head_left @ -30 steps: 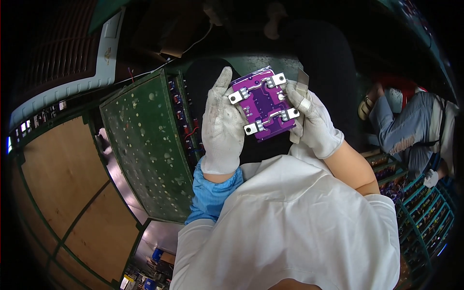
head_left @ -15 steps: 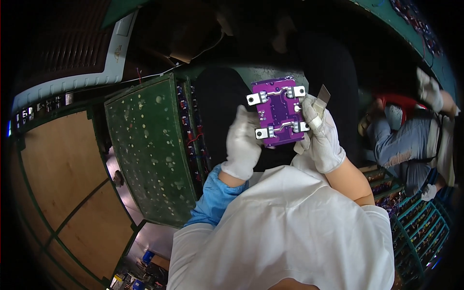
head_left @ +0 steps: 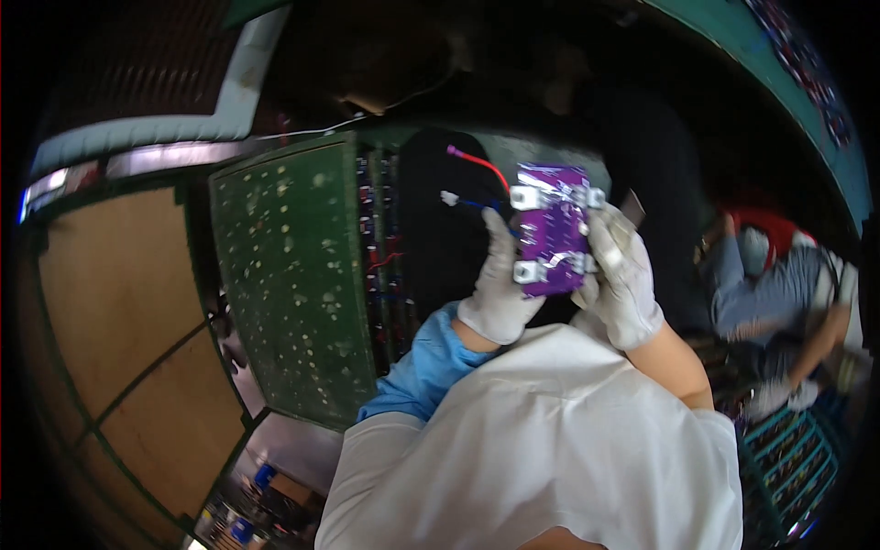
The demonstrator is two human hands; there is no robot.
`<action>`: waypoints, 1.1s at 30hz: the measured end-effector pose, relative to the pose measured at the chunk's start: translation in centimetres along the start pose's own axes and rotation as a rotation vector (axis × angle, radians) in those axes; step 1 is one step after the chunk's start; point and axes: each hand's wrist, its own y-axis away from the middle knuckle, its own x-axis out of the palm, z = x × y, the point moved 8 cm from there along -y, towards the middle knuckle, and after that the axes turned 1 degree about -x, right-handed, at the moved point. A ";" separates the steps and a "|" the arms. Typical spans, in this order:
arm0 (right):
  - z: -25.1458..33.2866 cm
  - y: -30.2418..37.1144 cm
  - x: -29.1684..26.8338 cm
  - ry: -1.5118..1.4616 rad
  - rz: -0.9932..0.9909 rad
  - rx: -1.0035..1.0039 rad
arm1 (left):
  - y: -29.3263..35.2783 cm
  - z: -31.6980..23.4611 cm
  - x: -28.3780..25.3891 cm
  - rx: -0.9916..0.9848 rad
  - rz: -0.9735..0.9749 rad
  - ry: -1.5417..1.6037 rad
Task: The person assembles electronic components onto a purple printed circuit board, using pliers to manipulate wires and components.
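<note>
Holding: right hand [head_left: 627,286], fingers pinching the right edge of the purple board [head_left: 552,231], over the lap [head_left: 438,261].
Left hand [head_left: 501,298]: at its left edge; cannot tell whether fingers grip.
Red wire [head_left: 489,166]: loose, could snag if the board turns.

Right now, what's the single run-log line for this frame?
right hand: grips purple block | left hand: at block's left edge | red wire: juts out left

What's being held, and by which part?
Purple block: right hand grips its right edge; left hand at its lower-left side, grip unclear. Right hand also holds a thin flat piece, one end jutting out.
</note>
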 end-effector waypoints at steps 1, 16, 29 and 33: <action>-0.2 0.1 0.2 -0.003 -0.008 0.026 | 0.1 -0.2 -1.0 0.023 -0.060 -0.036; -2.7 -6.9 0.8 0.268 -0.045 -0.032 | 16.0 -28.6 -25.8 0.987 -1.415 -1.122; -3.8 -15.0 0.5 0.519 -0.171 0.087 | 18.9 -46.2 -35.3 0.737 -1.804 -1.907; -4.6 -16.7 -1.0 0.528 -0.232 0.144 | 18.2 -53.7 -39.9 0.501 -2.030 -1.768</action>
